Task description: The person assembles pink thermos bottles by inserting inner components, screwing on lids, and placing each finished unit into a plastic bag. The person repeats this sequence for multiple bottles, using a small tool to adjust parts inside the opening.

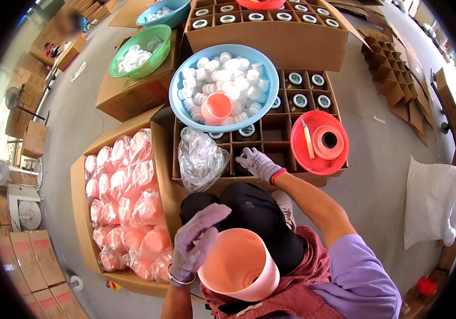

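My gloved left hand [198, 242] is beside a large pink plastic container [241, 266] that rests open-mouthed on my lap. Its fingers are stretched out with the thumb apart, and it holds nothing. My gloved right hand [260, 164] reaches down into a compartment of the divided cardboard box [276, 139] in front of me. Its fingers curl over something dark there, mostly hidden by the hand. Jars with white-and-green lids [300, 100] stand in other compartments. A clear plastic bag [201, 160] lies on the box's near left corner.
A blue basin [177, 109] of white caps, with a pink cup [216, 107] in it, rests on the box. A red basin [299, 159] holds a brush-like tool. Bagged pink containers [127, 181] fill a carton at left. A white sack [432, 204] stands at right.
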`<action>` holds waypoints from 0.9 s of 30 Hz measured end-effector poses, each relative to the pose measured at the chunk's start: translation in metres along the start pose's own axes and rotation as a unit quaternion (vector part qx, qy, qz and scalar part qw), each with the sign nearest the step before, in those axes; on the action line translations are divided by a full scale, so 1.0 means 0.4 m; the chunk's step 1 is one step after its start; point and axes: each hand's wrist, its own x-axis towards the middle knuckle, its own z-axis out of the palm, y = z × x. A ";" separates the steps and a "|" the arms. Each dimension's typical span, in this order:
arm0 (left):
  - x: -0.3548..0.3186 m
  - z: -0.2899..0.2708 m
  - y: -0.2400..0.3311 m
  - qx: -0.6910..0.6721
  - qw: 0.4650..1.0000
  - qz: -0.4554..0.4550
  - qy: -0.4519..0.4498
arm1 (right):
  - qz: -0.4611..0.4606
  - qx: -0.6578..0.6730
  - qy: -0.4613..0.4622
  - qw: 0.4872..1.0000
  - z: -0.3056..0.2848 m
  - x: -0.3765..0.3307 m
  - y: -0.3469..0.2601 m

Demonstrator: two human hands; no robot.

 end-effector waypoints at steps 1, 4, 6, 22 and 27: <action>-0.008 -0.008 -0.009 -0.022 0.998 -0.023 0.047 | -0.001 -0.003 -0.007 1.000 -0.017 0.004 -0.019; 0.022 -0.028 -0.068 -0.175 0.971 -0.014 0.164 | -0.020 0.025 0.035 0.999 -0.215 -0.012 -0.092; 0.089 -0.050 -0.087 -0.253 0.950 -0.024 0.180 | -0.034 0.064 0.111 0.991 -0.413 -0.055 -0.154; 0.105 -0.055 -0.068 -0.622 0.781 -0.035 0.031 | -0.166 0.292 0.393 0.856 -0.593 -0.182 -0.399; 0.026 -0.106 -0.129 -0.478 0.872 -0.041 0.094 | -0.154 0.587 0.124 0.785 -0.610 -0.315 -0.374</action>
